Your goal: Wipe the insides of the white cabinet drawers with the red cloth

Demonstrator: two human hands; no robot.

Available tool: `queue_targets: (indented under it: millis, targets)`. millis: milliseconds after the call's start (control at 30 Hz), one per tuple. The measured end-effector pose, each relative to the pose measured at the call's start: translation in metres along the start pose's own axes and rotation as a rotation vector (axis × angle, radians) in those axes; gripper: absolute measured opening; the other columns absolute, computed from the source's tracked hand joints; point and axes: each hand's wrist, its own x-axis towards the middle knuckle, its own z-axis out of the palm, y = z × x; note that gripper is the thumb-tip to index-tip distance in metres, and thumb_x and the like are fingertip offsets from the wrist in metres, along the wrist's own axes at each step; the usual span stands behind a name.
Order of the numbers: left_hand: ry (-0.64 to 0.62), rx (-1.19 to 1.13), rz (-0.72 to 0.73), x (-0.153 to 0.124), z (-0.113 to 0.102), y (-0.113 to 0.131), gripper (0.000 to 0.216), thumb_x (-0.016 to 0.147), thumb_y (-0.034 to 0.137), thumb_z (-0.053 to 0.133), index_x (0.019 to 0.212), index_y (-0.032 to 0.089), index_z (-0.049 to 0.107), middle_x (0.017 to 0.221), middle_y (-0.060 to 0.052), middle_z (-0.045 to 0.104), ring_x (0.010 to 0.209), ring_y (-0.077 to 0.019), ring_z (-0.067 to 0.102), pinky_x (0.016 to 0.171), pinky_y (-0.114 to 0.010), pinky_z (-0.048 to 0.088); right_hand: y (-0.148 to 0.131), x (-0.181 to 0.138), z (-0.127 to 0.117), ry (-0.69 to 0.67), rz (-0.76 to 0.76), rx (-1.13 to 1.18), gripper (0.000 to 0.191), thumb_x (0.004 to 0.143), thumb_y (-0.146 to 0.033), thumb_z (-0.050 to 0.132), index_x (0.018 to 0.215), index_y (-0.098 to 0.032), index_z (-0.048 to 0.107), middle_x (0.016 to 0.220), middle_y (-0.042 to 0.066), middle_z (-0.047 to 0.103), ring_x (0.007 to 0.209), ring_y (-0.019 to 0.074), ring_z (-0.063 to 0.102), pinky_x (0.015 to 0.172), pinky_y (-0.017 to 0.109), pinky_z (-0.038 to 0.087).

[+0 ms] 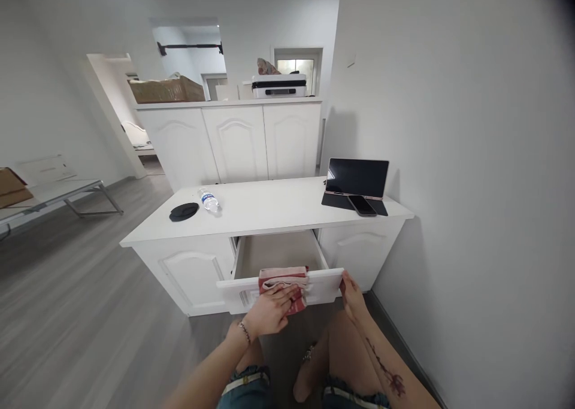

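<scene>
My left hand [272,309] presses a folded red and pink cloth [284,273] against the outer face of a white drawer front [324,281]. The cloth's upper part laps over the front's top edge, and my fingers lie across its lower part. At the right end of that same panel, my right hand [350,290] grips the edge, with some fingers hidden behind it. The drawer [281,250] is pulled out from under the white desk [265,202], and I see its bare bottom.
A water bottle [209,201] lies on the desktop near a black disc [184,211]. On the right a tablet [357,177] stands on its keyboard cover, with a phone [362,205] on it. Behind is a white cabinet [233,139]; a wall [458,193] borders the right side.
</scene>
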Motion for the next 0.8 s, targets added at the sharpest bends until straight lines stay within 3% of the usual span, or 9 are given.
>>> queue_targets:
  millis: [233, 333, 467, 567, 667, 800]
  targets:
    - [-0.046, 0.229, -0.037, -0.075, -0.013, -0.045, 0.052, 0.083, 0.013, 0.043, 0.135, 0.015, 0.046, 0.145, -0.008, 0.043, 0.134, -0.0161, 0.037, 0.112, -0.032, 0.018, 0.000, -0.003, 0.004, 0.020, -0.029, -0.042, 0.048, 0.053, -0.064, 0.071, 0.073, -0.020, 0.068, 0.077, 0.000, 0.068, 0.082, 0.0177, 0.059, 0.074, 0.027, 0.049]
    - [-0.009, 0.337, -0.104, -0.103, -0.001, -0.054, 0.054, 0.083, 0.009, 0.041, 0.136, 0.018, 0.046, 0.141, -0.006, 0.049, 0.131, -0.0159, 0.041, 0.111, -0.033, 0.019, 0.005, -0.001, 0.002, 0.046, -0.049, -0.046, 0.049, 0.054, -0.064, 0.071, 0.077, -0.021, 0.068, 0.082, 0.001, 0.069, 0.085, 0.0184, 0.060, 0.075, 0.028, 0.050]
    - [0.154, 0.419, -0.323, -0.124, 0.033, -0.047, 0.050, 0.086, 0.009, 0.040, 0.133, 0.023, 0.050, 0.134, -0.005, 0.056, 0.128, -0.0208, 0.045, 0.113, -0.045, 0.015, 0.008, 0.001, 0.002, 0.041, -0.052, -0.030, 0.050, 0.054, -0.064, 0.070, 0.077, -0.020, 0.068, 0.082, 0.001, 0.069, 0.083, 0.0177, 0.060, 0.074, 0.028, 0.050]
    - [0.272, 0.392, -0.520, -0.123, 0.064, -0.032, 0.046, 0.087, 0.012, 0.042, 0.131, 0.022, 0.053, 0.136, -0.008, 0.054, 0.133, -0.0286, 0.038, 0.112, -0.058, 0.009, 0.008, 0.001, 0.002, 0.042, -0.048, -0.032, 0.050, 0.054, -0.065, 0.070, 0.078, -0.021, 0.068, 0.082, 0.001, 0.069, 0.084, 0.0179, 0.060, 0.074, 0.028, 0.050]
    - [0.380, 0.243, -0.696, -0.106, 0.094, -0.014, 0.045, 0.084, 0.010, 0.045, 0.125, 0.023, 0.058, 0.141, -0.009, 0.048, 0.141, -0.0312, 0.019, 0.111, -0.061, 0.015, 0.008, 0.001, 0.000, 0.029, -0.048, -0.042, 0.050, 0.057, -0.065, 0.069, 0.080, -0.020, 0.068, 0.085, 0.002, 0.069, 0.088, 0.0183, 0.060, 0.077, 0.028, 0.050]
    - [0.717, 0.027, -0.933, -0.064, 0.125, 0.008, 0.037, 0.085, 0.018, 0.047, 0.119, 0.017, 0.062, 0.147, -0.011, 0.040, 0.144, -0.0284, -0.002, 0.112, -0.057, 0.021, 0.010, 0.003, -0.001, 0.033, -0.058, -0.046, 0.050, 0.058, -0.065, 0.068, 0.081, -0.021, 0.068, 0.087, 0.001, 0.069, 0.090, 0.0182, 0.061, 0.079, 0.028, 0.050]
